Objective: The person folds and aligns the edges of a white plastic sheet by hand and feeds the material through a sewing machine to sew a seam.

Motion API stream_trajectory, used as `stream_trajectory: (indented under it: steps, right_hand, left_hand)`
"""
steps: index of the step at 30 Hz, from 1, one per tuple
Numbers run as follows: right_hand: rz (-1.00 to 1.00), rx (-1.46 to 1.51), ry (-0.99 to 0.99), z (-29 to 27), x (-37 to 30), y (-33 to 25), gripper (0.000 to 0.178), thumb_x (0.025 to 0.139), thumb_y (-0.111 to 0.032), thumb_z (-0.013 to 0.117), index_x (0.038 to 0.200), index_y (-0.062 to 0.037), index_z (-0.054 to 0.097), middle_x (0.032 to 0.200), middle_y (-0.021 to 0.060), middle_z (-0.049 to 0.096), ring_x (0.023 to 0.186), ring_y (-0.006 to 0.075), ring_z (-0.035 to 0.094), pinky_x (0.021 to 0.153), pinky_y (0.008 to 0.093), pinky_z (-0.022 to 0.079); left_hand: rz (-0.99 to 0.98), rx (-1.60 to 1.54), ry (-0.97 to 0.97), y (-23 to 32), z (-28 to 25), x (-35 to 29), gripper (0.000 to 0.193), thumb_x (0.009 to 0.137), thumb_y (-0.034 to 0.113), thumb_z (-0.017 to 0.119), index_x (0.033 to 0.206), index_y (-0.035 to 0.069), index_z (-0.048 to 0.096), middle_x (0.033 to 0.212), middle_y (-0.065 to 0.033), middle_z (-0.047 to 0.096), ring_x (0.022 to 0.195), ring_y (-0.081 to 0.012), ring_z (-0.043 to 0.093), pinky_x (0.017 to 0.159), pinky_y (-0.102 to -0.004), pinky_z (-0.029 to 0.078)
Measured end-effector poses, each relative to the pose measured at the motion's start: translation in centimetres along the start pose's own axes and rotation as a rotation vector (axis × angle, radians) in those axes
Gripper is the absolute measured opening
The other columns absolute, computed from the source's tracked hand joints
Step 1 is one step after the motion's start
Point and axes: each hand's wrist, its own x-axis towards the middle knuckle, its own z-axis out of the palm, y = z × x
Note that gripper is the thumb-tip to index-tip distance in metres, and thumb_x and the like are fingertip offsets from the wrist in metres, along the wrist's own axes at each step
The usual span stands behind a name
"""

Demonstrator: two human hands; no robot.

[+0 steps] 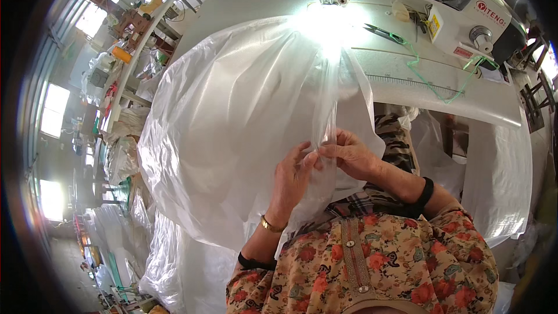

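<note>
A large white plastic sheet (232, 122) spreads from the sewing machine (453, 0) down to my lap. A gathered strip of clear plastic film (326, 96) runs from the brightly lit needle area toward me. My left hand (292, 175) pinches the film's near part between thumb and fingers. Right beside it, my right hand (356, 156) grips the same film, its fingertips almost touching the left ones. Glare from the machine's lamp hides the needle and the far end of the film.
Dark thread snips (383, 34) lie right of the needle area, near a tangled green cord (427, 78). A ruler strip (407, 83) runs along the table's near side. More white sheeting (497, 174) hangs at the right. A cluttered bench (136, 52) stands at the left.
</note>
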Motion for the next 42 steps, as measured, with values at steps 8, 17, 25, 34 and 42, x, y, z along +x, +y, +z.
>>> stream_trajectory:
  steps: [8, 17, 25, 34, 42]
  right_hand:
    - [0.042, 0.191, 0.110, -1.5, -0.5, 0.4, 0.038, 0.089, -0.018, 0.068, 0.119, -0.0056, 0.049, 0.083, 0.0004, 0.058, 0.077, 0.0122, 0.060, 0.068, 0.0294, 0.051]
    - [0.045, 0.208, 0.144, -0.9, -0.9, 0.8, 0.055, 0.088, -0.020, 0.069, 0.129, -0.0006, 0.036, 0.089, 0.0062, 0.062, 0.075, 0.0137, 0.061, 0.063, 0.0289, 0.051]
    - [-0.260, -0.226, 0.278, -0.2, -2.7, -0.9, 0.024, 0.093, -0.009, 0.060, 0.107, -0.0066, 0.042, 0.075, 0.0038, 0.056, 0.064, 0.0115, 0.058, 0.056, 0.0262, 0.049]
    - [-0.369, -0.590, 0.139, -0.4, -6.5, -1.5, 0.016, 0.094, -0.002, 0.054, 0.108, -0.0066, 0.047, 0.076, 0.0017, 0.054, 0.064, 0.0086, 0.055, 0.058, 0.0226, 0.048]
    - [-0.278, -0.997, 0.029, -3.1, -6.5, -0.5, 0.022, 0.091, -0.002, 0.057, 0.112, -0.0045, 0.052, 0.066, 0.0027, 0.056, 0.061, 0.0109, 0.058, 0.060, 0.0279, 0.050]
  left_hand:
    - [-0.386, -0.232, -0.143, -1.9, -1.4, 0.6, 0.007, 0.092, 0.011, 0.060, 0.090, 0.005, 0.062, 0.073, 0.0046, 0.057, 0.063, -0.0013, 0.047, 0.058, -0.0171, 0.039]
    - [-0.312, -0.369, 0.018, -2.2, 0.0, 1.2, 0.009, 0.092, 0.010, 0.058, 0.089, 0.002, 0.061, 0.068, 0.0035, 0.058, 0.057, -0.0031, 0.046, 0.052, -0.0189, 0.038]
    - [-0.243, 0.031, -0.086, -5.4, -1.9, 1.5, 0.010, 0.086, 0.010, 0.066, 0.082, 0.003, 0.061, 0.062, -0.0001, 0.059, 0.055, -0.0080, 0.052, 0.052, -0.0263, 0.042]
    - [0.189, 1.124, 0.282, -4.6, -6.5, 5.4, 0.012, 0.085, 0.009, 0.061, 0.081, 0.007, 0.050, 0.063, -0.0103, 0.057, 0.059, -0.0313, 0.056, 0.056, -0.0380, 0.045]
    - [0.324, 0.966, 0.188, -2.7, -7.3, 4.8, 0.006, 0.084, 0.006, 0.061, 0.089, 0.003, 0.060, 0.084, -0.0133, 0.063, 0.070, -0.0314, 0.061, 0.060, -0.0362, 0.049]
